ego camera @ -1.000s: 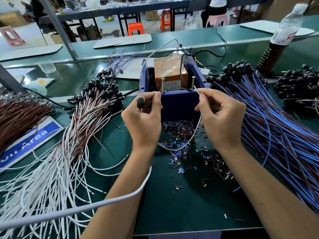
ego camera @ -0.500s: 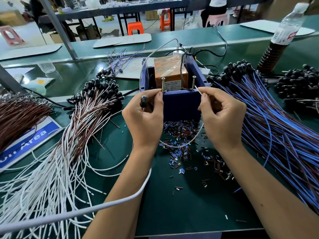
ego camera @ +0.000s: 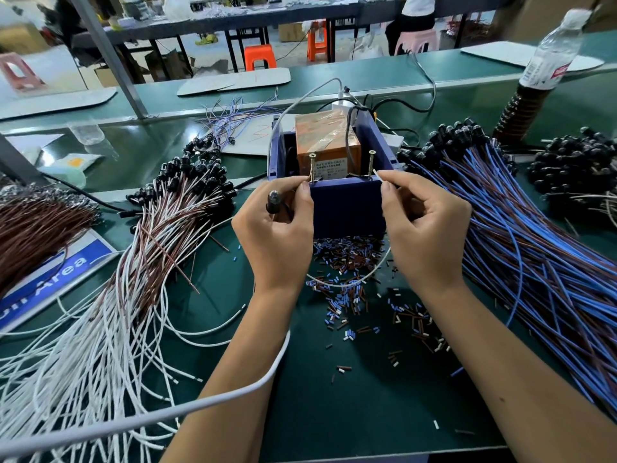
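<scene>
A blue open box [ego camera: 347, 205] stands mid-table with an orange block [ego camera: 325, 142] inside and two upright screws [ego camera: 312, 167] at its front wall. My left hand [ego camera: 277, 235] pinches one end of a thin white wire [ego camera: 350, 284] at the left screw, with the wire's black round cap [ego camera: 274, 198] sticking up beside the thumb. My right hand [ego camera: 424, 228] pinches the wire's other end [ego camera: 376, 173] just beside the right screw [ego camera: 370, 163]. The wire sags in a loop between both hands, above a litter of cut insulation bits [ego camera: 347, 262].
White and brown capped wires [ego camera: 140, 279] fan across the left of the green table. Blue and brown capped wires [ego camera: 534, 248] cover the right. A bottle [ego camera: 547, 61] stands at the far right. A thick white cable [ego camera: 200, 409] crosses my left forearm. Brown wires [ego camera: 30, 225] lie far left.
Both hands have risen slightly toward the box's front rim, bringing the wire ends up to the two screws. The loop hangs a little tighter.
</scene>
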`<state>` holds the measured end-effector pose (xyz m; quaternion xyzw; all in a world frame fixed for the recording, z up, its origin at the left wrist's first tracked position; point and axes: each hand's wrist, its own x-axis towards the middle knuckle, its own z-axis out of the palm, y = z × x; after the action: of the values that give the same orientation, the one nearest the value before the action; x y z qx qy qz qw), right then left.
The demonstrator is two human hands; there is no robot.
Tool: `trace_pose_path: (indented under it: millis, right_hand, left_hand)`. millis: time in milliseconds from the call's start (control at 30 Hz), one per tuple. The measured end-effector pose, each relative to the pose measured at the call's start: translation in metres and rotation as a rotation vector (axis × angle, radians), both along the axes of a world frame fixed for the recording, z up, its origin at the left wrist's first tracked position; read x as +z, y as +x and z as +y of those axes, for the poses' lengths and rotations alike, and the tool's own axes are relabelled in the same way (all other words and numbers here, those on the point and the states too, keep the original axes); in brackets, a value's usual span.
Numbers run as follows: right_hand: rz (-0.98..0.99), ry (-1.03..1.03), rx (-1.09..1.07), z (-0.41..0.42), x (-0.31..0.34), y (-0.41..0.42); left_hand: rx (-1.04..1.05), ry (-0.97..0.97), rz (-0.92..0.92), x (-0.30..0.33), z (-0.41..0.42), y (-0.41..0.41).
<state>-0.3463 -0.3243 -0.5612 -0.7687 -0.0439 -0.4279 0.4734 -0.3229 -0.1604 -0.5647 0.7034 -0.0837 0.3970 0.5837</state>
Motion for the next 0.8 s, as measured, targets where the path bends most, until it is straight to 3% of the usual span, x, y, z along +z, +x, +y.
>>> trace_pose_path:
  millis: [500,800]
  right_hand:
    - [-0.054,-0.007,-0.01,-0.002,0.0,0.0]
    - [-0.059,0.003,-0.093,0.0,-0.001,0.016]
  left_hand:
    - [-0.026,-0.002,-0.039,-0.002,0.0,0.0]
    - [0.157,0.075,-0.052,-0.002,-0.003,0.005]
